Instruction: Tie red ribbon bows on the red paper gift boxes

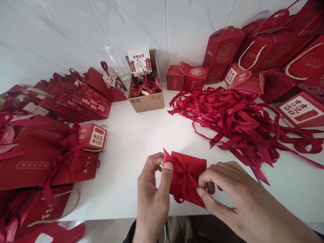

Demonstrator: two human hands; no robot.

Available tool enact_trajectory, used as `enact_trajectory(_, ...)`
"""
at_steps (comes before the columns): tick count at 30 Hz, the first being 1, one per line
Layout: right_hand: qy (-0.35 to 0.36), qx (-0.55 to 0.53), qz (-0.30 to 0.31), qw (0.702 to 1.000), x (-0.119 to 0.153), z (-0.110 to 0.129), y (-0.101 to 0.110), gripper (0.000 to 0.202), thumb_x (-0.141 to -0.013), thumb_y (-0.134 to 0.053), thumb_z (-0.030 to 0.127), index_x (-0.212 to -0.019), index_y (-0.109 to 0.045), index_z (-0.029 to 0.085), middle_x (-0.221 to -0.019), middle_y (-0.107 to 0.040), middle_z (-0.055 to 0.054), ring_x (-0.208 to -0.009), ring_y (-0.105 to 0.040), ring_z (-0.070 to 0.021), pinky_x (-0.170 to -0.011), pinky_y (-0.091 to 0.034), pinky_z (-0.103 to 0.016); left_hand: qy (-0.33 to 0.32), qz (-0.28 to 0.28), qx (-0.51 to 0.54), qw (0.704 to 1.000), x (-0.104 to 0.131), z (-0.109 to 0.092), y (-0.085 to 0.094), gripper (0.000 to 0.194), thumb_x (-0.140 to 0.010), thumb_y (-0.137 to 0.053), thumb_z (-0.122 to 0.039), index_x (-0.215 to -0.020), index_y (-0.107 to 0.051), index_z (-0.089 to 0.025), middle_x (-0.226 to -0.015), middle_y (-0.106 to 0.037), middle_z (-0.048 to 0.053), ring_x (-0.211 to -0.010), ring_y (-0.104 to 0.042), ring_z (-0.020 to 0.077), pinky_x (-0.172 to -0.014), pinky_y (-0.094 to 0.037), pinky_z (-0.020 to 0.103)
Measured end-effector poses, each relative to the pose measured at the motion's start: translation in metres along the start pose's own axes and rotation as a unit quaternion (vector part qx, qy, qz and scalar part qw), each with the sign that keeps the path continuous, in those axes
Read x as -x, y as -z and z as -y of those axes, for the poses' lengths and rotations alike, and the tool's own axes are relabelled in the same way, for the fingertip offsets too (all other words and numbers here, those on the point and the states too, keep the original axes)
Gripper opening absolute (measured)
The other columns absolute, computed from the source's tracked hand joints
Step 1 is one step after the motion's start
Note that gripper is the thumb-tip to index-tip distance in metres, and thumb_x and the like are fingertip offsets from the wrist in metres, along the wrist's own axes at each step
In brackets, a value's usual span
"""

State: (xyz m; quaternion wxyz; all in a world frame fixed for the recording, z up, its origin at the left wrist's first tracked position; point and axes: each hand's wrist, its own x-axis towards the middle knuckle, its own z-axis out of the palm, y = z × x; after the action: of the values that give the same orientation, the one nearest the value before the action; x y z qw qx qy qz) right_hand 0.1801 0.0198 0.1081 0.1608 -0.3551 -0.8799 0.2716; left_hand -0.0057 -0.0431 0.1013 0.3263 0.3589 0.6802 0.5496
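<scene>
A small red gift box (200, 165) sits near the table's front edge, with a dark red ribbon (185, 176) tied in a bow across its top. My left hand (155, 189) is at the box's left side, thumb and fingers pinching an upper-left piece of the ribbon whose pointed tip sticks up past the thumb. On the right side, my right hand (225, 189) pinches a part of the bow between thumb and index finger. Its other fingers are curled. The underside of the box is hidden.
A heap of loose red ribbons (227, 118) spreads at the right. Red gift boxes (222, 47) stack behind it; more red boxes (83, 101) crowd the left. A cardboard box (146, 104) with cards and ribbon pieces stands by the wall, beside a clear plastic bottle (116, 64).
</scene>
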Motion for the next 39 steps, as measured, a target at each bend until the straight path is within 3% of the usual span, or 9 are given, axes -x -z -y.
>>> enact_trajectory(6,-0.041,0.026,-0.143,0.988,-0.004,-0.004,0.008,0.009,-0.104,-0.057,0.034,-0.112,-0.058,0.030,-0.097,-0.074,-0.003,-0.085,-0.073,-0.0238,-0.071,-0.055,-0.036,0.050,0.037,0.051,0.997,0.006,0.006,0.006,0.019,-0.103,-0.060,-0.041,-0.095,-0.064,-0.024,-0.100,-0.074,0.005,-0.088,-0.066,0.0205,-0.077,-0.055,0.032)
enact_trajectory(8,0.016,0.009,-0.119,0.993,0.001,0.005,0.007,0.013,-0.104,-0.060,0.036,-0.115,-0.057,0.031,-0.095,-0.072,-0.002,-0.085,-0.073,-0.0225,-0.072,-0.057,-0.034,0.021,0.056,0.030,0.998,0.005,0.011,0.010,0.009,-0.102,-0.058,-0.030,-0.105,-0.065,-0.026,-0.108,-0.074,0.005,-0.096,-0.067,0.0212,-0.083,-0.054,0.033)
enact_trajectory(12,0.118,0.020,-0.035,0.992,0.009,0.019,-0.005,0.020,-0.104,-0.054,0.019,-0.120,-0.060,0.028,-0.090,-0.070,-0.002,-0.079,-0.070,-0.0216,-0.074,-0.057,-0.036,-0.021,0.079,-0.015,0.997,-0.005,0.013,0.012,0.034,-0.099,-0.052,-0.021,-0.129,-0.068,-0.029,-0.116,-0.072,0.006,-0.102,-0.067,0.0223,-0.087,-0.053,0.036)
enact_trajectory(15,0.105,0.034,-0.008,0.994,0.009,0.017,-0.014,0.027,-0.100,-0.051,0.007,-0.114,-0.063,0.026,-0.091,-0.067,-0.003,-0.079,-0.066,-0.0221,-0.075,-0.055,-0.038,-0.055,0.124,-0.050,0.990,-0.017,0.010,0.008,0.026,-0.101,-0.055,-0.027,-0.121,-0.073,-0.026,-0.108,-0.071,0.007,-0.097,-0.066,0.0225,-0.083,-0.051,0.037)
enact_trajectory(19,0.099,0.016,0.008,0.995,0.007,0.012,-0.014,0.023,-0.100,-0.048,0.005,-0.100,-0.061,0.024,-0.089,-0.065,-0.003,-0.077,-0.063,-0.0221,-0.070,-0.053,-0.037,-0.068,0.105,-0.052,0.991,-0.024,0.009,0.003,0.012,-0.099,-0.062,-0.028,-0.091,-0.070,-0.023,-0.104,-0.069,0.006,-0.106,-0.065,0.0237,-0.091,-0.048,0.038)
enact_trajectory(23,0.073,-0.011,-0.002,0.997,0.008,0.009,-0.008,0.017,-0.105,-0.045,0.012,-0.107,-0.056,0.025,-0.092,-0.064,-0.003,-0.081,-0.064,-0.0220,-0.073,-0.054,-0.037,-0.016,0.109,-0.002,0.994,-0.022,0.013,0.004,0.014,-0.102,-0.061,-0.034,-0.098,-0.068,-0.022,-0.120,-0.072,0.008,-0.124,-0.063,0.0252,-0.104,-0.046,0.039)
enact_trajectory(27,0.041,-0.037,0.002,0.998,0.010,0.006,-0.005,0.014,-0.107,-0.043,0.016,-0.112,-0.049,0.028,-0.097,-0.062,-0.002,-0.087,-0.064,-0.0203,-0.073,-0.054,-0.033,0.027,0.100,0.048,0.993,-0.018,0.015,0.003,0.018,-0.103,-0.062,-0.038,-0.100,-0.067,-0.022,-0.106,-0.076,0.006,-0.094,-0.069,0.0196,-0.085,-0.052,0.033)
enact_trajectory(33,-0.042,-0.079,0.008,0.996,0.014,0.008,-0.009,0.014,-0.111,-0.034,0.022,-0.112,-0.045,0.030,-0.102,-0.057,-0.002,-0.093,-0.060,-0.0201,-0.080,-0.053,-0.036,0.020,0.049,0.034,0.998,-0.016,0.021,0.001,0.018,-0.104,-0.062,-0.038,-0.098,-0.068,-0.023,-0.110,-0.077,0.004,-0.099,-0.071,0.0171,-0.089,-0.053,0.029)
enact_trajectory(39,-0.045,-0.078,0.010,0.996,0.014,0.007,-0.008,0.015,-0.111,-0.034,0.023,-0.112,-0.047,0.029,-0.101,-0.057,-0.003,-0.092,-0.059,-0.0214,-0.080,-0.052,-0.038,0.018,0.029,0.047,0.998,-0.014,0.024,0.000,0.016,-0.104,-0.063,-0.038,-0.097,-0.068,-0.025,-0.109,-0.078,0.002,-0.103,-0.071,0.0161,-0.088,-0.055,0.026)
